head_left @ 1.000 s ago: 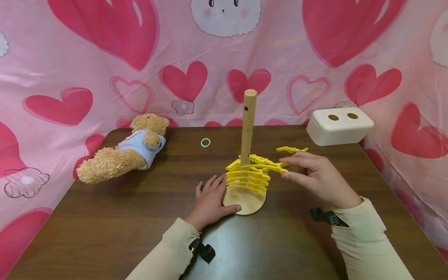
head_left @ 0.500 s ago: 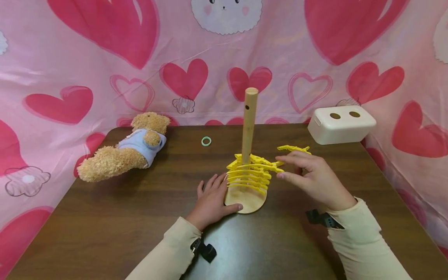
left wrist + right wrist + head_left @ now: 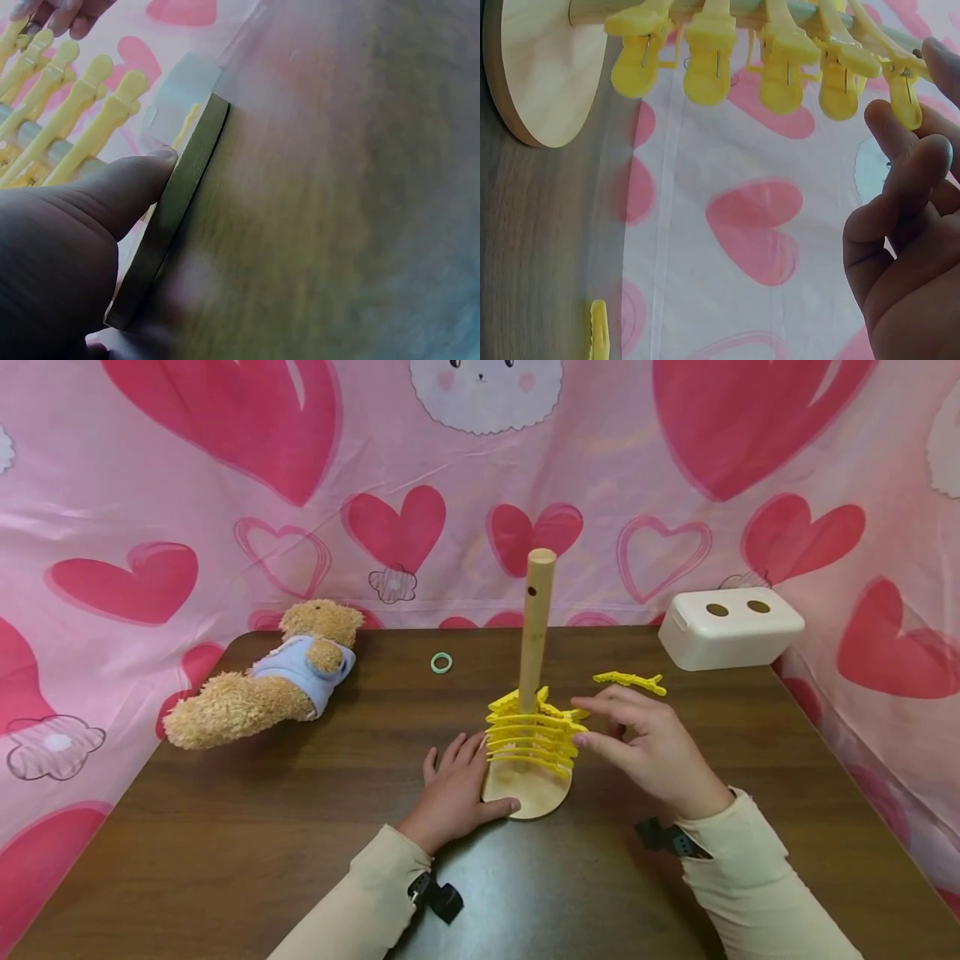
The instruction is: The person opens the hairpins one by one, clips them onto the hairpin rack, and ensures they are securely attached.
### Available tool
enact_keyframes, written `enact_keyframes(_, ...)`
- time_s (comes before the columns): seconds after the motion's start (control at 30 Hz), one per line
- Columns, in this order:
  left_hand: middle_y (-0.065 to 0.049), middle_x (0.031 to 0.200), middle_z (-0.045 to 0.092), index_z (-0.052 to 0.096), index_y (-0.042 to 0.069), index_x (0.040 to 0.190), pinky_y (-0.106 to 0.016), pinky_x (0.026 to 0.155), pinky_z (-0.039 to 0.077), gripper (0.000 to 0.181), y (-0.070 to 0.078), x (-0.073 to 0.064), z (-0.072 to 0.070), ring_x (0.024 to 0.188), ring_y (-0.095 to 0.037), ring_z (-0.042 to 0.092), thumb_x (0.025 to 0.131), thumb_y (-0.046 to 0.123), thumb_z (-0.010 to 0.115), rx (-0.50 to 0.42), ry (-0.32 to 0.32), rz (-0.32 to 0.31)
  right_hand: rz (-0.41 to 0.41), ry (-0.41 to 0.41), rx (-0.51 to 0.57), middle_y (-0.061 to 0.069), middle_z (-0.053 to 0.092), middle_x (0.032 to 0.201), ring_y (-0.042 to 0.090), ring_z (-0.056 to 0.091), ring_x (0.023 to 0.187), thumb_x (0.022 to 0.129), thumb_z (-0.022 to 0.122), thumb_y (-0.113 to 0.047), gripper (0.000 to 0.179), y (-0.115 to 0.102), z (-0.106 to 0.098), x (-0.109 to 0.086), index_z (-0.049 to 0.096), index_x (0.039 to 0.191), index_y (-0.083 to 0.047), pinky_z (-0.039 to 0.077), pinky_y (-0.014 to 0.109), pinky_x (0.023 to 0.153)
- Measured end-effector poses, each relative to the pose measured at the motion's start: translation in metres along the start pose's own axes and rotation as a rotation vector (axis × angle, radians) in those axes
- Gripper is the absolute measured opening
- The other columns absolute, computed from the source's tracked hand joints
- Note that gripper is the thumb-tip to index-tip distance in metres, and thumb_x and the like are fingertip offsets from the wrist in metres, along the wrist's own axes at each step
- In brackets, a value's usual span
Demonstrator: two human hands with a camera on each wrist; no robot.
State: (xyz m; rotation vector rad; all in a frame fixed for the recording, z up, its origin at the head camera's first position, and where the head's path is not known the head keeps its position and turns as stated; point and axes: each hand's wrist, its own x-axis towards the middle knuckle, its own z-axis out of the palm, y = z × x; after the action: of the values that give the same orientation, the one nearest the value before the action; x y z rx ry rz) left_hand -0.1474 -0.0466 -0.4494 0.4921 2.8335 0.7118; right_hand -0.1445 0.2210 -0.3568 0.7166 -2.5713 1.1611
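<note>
A round wooden rod [image 3: 532,635] stands upright on a round wooden base [image 3: 525,793]. Several yellow alligator hair clips [image 3: 532,743] are stacked around its lower part, their spring ends toward the right. My left hand [image 3: 450,793] rests flat at the base's left side, fingers extended and thumb [image 3: 142,187] pressing on its edge. At the top of the stack, my right hand [image 3: 645,743] pinches the end of the uppermost hair clip [image 3: 906,101] between thumb and fingers. One more yellow hair clip [image 3: 630,682] lies loose on the table, just beyond the right hand.
A teddy bear [image 3: 277,681] in a blue shirt lies at the left of the dark wooden table [image 3: 225,860]. A pale green ring [image 3: 441,663] lies behind the rod. The white box [image 3: 727,631] with two holes stands at the back right, before a pink heart-patterned cloth [image 3: 585,460].
My right hand has moved left and slightly down, bringing the uppermost hair clip in against the rod above the others. The left hand has stayed on the base.
</note>
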Motion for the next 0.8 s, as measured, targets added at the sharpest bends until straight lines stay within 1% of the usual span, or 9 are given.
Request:
enact_keyframes(0.17, -0.006, 0.162, 0.03, 0.034, 0.019, 0.158, -0.07, 0.112, 0.003, 0.096, -0.0008, -0.0003, 0.0002, 0.15, -0.037, 0.017, 0.083, 0.067, 0.069, 0.003, 0.006, 0.002, -0.025, 0.0, 0.002, -0.012, 0.062, 0.092, 0.012, 0.048, 0.07, 0.084, 0.083, -0.014, 0.04, -0.0006, 0.0036, 0.0018, 0.073, 0.123, -0.014, 0.044, 0.026, 0.056)
enact_keyframes(0.43, -0.006, 0.162, 0.03, 0.034, 0.018, 0.158, -0.07, 0.112, 0.003, 0.097, -0.0014, -0.0001, 0.0011, 0.15, -0.036, 0.018, 0.083, 0.068, 0.069, 0.006, 0.008, 0.006, -0.001, -0.005, -0.014, -0.012, 0.061, 0.089, 0.011, 0.049, 0.071, 0.084, 0.083, -0.018, 0.041, -0.0006, 0.0029, 0.0014, 0.073, 0.123, -0.015, 0.045, 0.025, 0.057)
enact_keyframes(0.67, -0.006, 0.162, 0.03, 0.035, 0.017, 0.157, -0.07, 0.112, 0.004, 0.096, -0.0021, -0.0004, 0.001, 0.15, -0.036, 0.018, 0.083, 0.068, 0.068, 0.003, 0.017, 0.016, 0.015, -0.008, -0.005, -0.009, 0.066, 0.098, 0.012, 0.053, 0.075, 0.083, 0.084, -0.018, 0.041, -0.0003, 0.0014, 0.0013, 0.073, 0.123, -0.015, 0.048, 0.025, 0.06)
enact_keyframes(0.8, -0.007, 0.162, 0.03, 0.035, 0.017, 0.157, -0.07, 0.112, 0.003, 0.097, -0.0023, -0.0007, 0.0011, 0.15, -0.036, 0.018, 0.083, 0.068, 0.068, -0.005, 0.014, 0.011, 0.018, -0.012, 0.005, -0.008, 0.067, 0.098, 0.012, 0.053, 0.076, 0.084, 0.083, -0.018, 0.041, 0.0009, 0.0013, 0.0013, 0.073, 0.123, -0.016, 0.048, 0.026, 0.061)
